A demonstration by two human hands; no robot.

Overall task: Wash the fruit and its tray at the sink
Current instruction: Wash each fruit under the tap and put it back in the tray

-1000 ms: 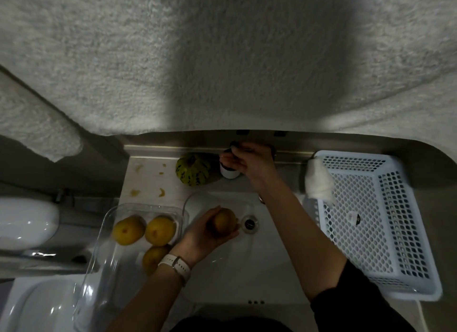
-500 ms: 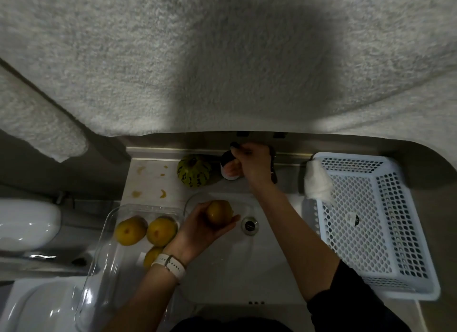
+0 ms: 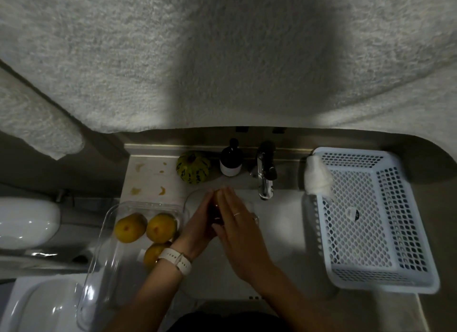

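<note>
Head view: both hands, left [image 3: 197, 222] and right [image 3: 235, 220], press flat around 1 fruit [image 3: 217, 195] over the sink [image 3: 284, 232]; 3 wait in the unwashed tray [image 3: 99, 269].

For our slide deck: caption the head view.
Both hands rub a yellow fruit over the white sink; three remain in the clear plastic tray.

Fruit tray [image 3: 99, 269] left of sink [image 3: 279, 232], basket [image 3: 385, 279] right, faucet [image 3: 265, 175] behind

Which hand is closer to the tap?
The right hand. It sits just left of the tap, below its spout level. The left hand lies farther left, beyond the right hand.
</note>
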